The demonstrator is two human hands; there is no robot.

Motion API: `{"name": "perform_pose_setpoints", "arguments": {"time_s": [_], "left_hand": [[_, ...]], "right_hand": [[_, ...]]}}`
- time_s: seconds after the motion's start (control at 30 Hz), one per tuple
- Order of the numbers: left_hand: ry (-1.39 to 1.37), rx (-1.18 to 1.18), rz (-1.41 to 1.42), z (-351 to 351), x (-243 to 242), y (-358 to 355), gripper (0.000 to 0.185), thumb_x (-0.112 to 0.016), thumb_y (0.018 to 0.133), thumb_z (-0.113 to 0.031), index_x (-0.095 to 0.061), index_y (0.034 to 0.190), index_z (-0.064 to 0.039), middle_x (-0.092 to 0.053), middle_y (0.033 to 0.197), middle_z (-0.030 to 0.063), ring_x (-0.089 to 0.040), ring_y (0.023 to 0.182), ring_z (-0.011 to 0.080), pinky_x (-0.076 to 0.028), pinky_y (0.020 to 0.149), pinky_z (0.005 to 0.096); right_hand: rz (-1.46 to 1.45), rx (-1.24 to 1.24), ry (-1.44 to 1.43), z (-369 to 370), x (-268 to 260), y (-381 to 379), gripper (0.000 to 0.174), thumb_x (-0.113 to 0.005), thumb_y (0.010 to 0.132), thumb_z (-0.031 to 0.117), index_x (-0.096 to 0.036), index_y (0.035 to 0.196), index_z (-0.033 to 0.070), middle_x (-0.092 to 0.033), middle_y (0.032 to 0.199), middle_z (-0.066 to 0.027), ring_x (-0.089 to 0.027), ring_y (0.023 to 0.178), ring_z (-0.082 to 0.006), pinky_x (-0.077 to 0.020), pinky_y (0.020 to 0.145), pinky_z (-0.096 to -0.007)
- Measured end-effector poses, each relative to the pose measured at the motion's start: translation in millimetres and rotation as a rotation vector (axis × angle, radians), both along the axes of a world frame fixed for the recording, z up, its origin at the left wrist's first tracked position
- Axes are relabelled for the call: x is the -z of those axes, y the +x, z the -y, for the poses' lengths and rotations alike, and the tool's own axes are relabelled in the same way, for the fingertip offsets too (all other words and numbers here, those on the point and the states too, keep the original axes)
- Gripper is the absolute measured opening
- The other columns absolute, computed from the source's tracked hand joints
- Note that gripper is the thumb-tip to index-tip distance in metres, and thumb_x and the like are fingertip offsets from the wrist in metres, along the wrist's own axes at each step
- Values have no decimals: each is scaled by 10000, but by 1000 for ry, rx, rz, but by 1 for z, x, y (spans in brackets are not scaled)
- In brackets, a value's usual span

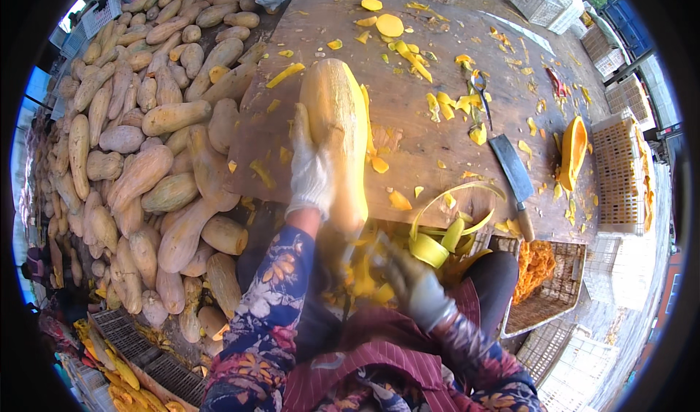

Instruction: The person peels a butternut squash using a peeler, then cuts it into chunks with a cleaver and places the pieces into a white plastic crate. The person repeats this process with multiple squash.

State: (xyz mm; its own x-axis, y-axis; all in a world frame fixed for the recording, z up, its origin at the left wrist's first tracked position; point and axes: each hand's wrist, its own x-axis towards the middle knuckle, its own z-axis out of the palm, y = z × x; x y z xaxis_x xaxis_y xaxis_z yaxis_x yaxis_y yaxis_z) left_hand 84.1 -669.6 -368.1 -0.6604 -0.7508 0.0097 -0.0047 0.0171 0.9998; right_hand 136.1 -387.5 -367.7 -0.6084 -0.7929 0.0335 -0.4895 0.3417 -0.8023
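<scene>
A long tan pumpkin (333, 133) lies on the near edge of the wooden table, its right side peeled to bright yellow. My left hand (310, 166), in a white knit glove, grips its left side. Below its near end is my right hand (407, 281), gloved and blurred by motion; a blurred tool shows at its fingers, too unclear to name. Curled peels (429, 249) hang beside that hand. On the table to the right lie a cleaver (512, 168) with a wooden handle, a peeler-like tool (481, 92), a red-handled tool (556, 82) and a hollowed pumpkin half (573, 152).
A large heap of whole pumpkins (158, 116) fills the left side. Peel scraps and yellow slices (389, 25) are scattered over the table (339, 15). A crate (571, 291) of orange pulp stands at the lower right, with a plastic crate (615, 177) beside the table's right edge.
</scene>
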Motion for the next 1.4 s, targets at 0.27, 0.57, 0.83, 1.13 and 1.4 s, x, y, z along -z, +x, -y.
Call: {"name": "perform_pose_setpoints", "arguments": {"time_s": [0.27,0.57,0.83,1.13,1.4], "left_hand": [[36,48,-10,0,4,2,800,-599,1062,-386,-153,1691,-174,-331,1671,146,-451,1441,280,-421,1163,384],[33,35,-17,0,7,0,829,-634,1045,-383,-150,1689,-184,-269,1692,121,-412,1463,268,-425,1165,376],[-2,50,43,0,0,1,790,-568,1081,-372,-100,1697,-207,-260,1703,109,-461,1431,243,-471,1131,377],[-17,-14,-7,-5,-15,6,692,-558,1078,-336,-264,1658,-99,-331,1670,167,-358,1517,304,-313,1236,366],[5,46,-29,6,14,1,734,-527,1095,-416,-156,1691,-200,-228,1720,81,-398,1482,246,-406,1190,369]], "right_hand": [[-153,225,52,198,-35,-207,500,-422,1080,413,-625,1259,-8,-702,1015,-325,-662,1002,-507,-515,891,-570],[-144,26,164,38,5,-14,657,-553,1050,331,-300,1594,63,-654,873,-271,-679,721,-427,-556,627,-532],[52,149,-30,80,-52,-102,453,-531,1062,277,-515,1448,40,-701,1004,-290,-691,901,-473,-553,769,-538],[-238,147,54,179,-24,-164,372,-487,1074,353,-535,1225,16,-711,916,-291,-691,836,-474,-536,731,-586],[41,-110,175,2,-19,0,596,-599,1034,305,-427,1548,56,-705,950,-270,-702,819,-451,-562,742,-542]]}}
